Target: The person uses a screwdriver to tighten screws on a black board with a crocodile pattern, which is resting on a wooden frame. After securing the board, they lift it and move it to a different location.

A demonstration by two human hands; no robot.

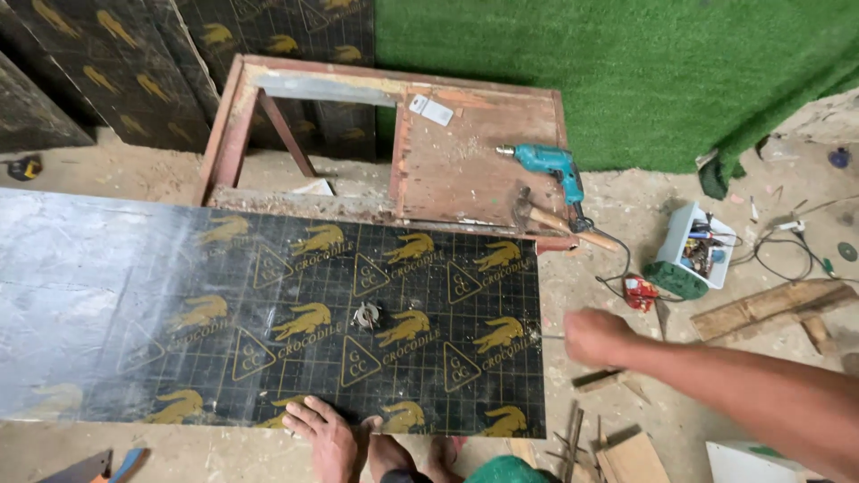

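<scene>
Pressing left hand (327, 434) flat, fingers spread, on the dark printed plywood sheet (295, 313) across the bench (465, 152), right hand (595, 338) closed on a thin nail-like piece at its right edge, seemingly unfastened yet

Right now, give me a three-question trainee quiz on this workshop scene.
1. True or false: the right hand grips the teal electric drill.
2. Where does the left hand rest? A) near edge of the black printed plywood sheet B) the wooden-handled hammer C) the white plastic box of small parts
3. The drill lies on the worn reddish wooden ____.

Key: 1 false, it is at the sheet's right edge, holding a thin metal piece I cannot identify; 2 A; 3 table.
</scene>
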